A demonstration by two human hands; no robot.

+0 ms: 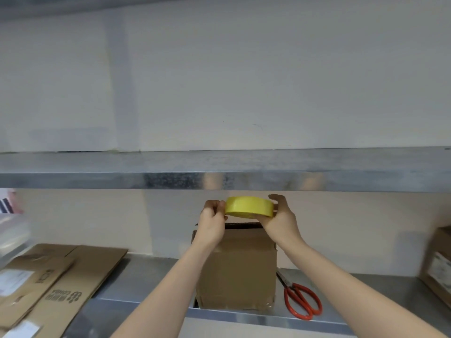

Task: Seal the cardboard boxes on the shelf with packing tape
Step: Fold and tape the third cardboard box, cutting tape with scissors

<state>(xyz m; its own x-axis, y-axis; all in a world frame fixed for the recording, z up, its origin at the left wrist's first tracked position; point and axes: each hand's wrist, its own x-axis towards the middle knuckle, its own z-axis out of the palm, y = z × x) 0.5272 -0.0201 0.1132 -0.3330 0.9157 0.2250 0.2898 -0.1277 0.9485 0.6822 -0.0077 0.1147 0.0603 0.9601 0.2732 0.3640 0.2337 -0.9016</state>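
Steel shelf (151,272), and the print on the flat cardboard (80,276) at left is too blurred to read. Both arms reach up: left hand (211,220) pinches the tape (246,208) roll's edge, right hand (280,218) grips its other side, just above the box (236,269).

The person is working bare-armed: the left forearm (168,286) is showing uncovered from the bottom edge up to the wrist, and the right forearm (346,279) is showing just the same. The left hand (211,224) and right hand (280,217) are going bare too; the upper arms are falling outside the picture.
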